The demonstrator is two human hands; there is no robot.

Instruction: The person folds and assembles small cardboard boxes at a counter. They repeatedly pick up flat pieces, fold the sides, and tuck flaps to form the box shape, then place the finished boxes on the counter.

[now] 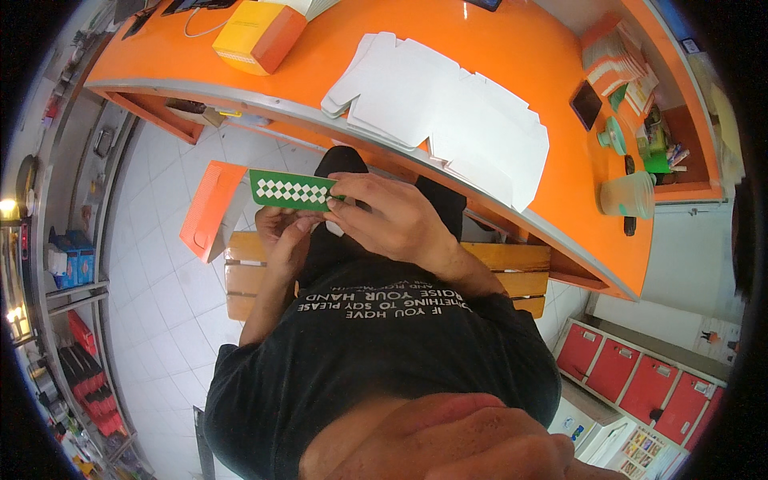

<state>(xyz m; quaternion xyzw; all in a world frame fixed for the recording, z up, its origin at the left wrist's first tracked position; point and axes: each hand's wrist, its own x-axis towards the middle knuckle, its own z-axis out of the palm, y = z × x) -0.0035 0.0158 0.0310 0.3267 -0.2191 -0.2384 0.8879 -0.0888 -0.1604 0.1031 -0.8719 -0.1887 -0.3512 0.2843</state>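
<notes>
A cardboard box [264,189] is held up over my lap, in front of the table's edge. Its green panel carries white diamond shapes, and an orange flap [210,210] sticks out at its left end. My left hand [282,238] grips the box from below, fingers bent against its lower edge. My right hand [394,218] is closed on the right end of the green panel, thumb and fingers pinching it. The inside of the box is mostly hidden. On the table beyond my hands lies a stack of flat white carton blanks [448,112].
The orange table [520,56] curves around in front of me. A yellow and orange box [258,38] stands on it at the far left. Toward the right are a phone [586,106], a green tape roll [613,136] and a translucent cup [626,194]. A wooden bench [512,258] is under me.
</notes>
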